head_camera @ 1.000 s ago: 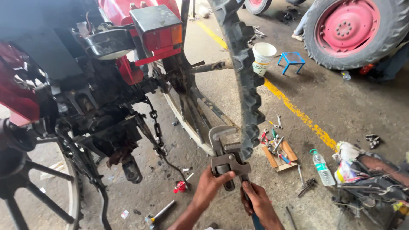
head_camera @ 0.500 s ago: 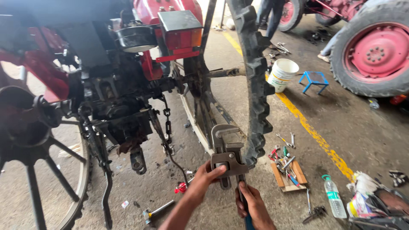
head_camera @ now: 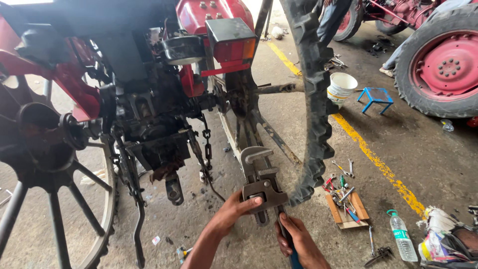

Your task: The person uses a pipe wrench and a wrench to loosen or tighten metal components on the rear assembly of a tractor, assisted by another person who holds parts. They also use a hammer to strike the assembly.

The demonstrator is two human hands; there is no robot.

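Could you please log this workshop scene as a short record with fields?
Setting: concrete workshop floor behind a red tractor
Left hand: grips the head of a pipe wrench
Right hand: holds the wrench's blue handle
Wrench: upright, jaw at top, beside the lugged wheel
Floor right: wooden tray of tools, bottle, bucket, blue stool
Background: a second tractor's tyre
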